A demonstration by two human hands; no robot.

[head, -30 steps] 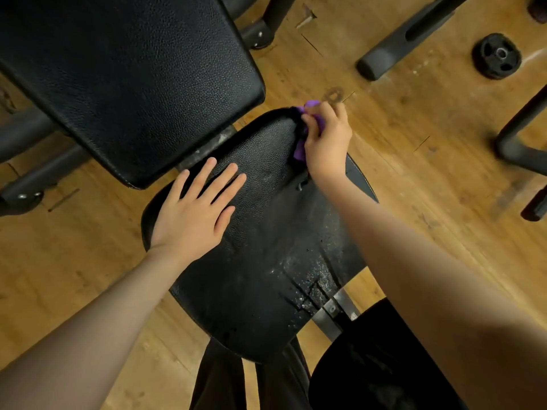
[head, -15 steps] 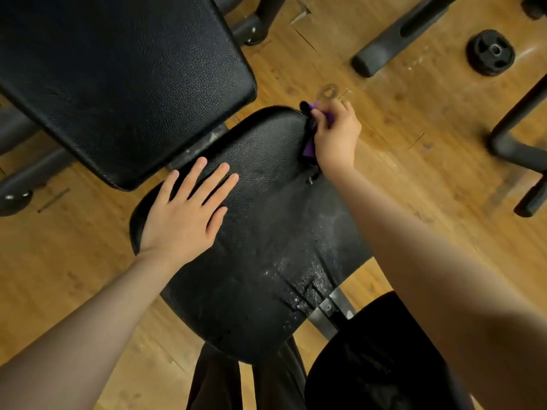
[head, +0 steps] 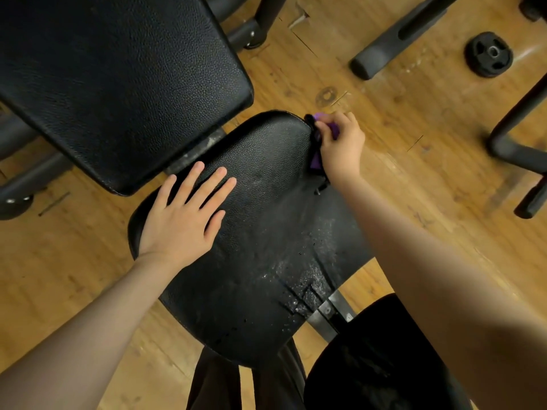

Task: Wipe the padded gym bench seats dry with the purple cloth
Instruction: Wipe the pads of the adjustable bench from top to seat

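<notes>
**Head view: cloth at the seat's far right edge**

Head camera, the only view we have, looks straight down on a black padded seat [head: 260,232] over a wooden floor [head: 414,179]. We see our right hand [head: 340,146] curled at the seat's far right corner, fingers clenched around the purple cloth [head: 317,161], which is bunched against the side edge of the pad. Only small bits of purple show, one above the knuckles and one below the thumb; the rest is hidden inside the fist.

Our left hand [head: 183,214] lies flat on the seat's upper left part, palm down, fingers spread and grasping nothing. Its fingertips point toward the gap where the larger black back pad [head: 118,84] begins.

On the near right part of the seat we see pale speckles and a sheen, together with cracked lines in the covering near a grey metal bracket [head: 331,309].

Beyond the right hand, on the floor, lies a small black weight plate [head: 488,54], well apart from the bench. Black frame tubes [head: 396,39] cross the top and right edges.
</notes>
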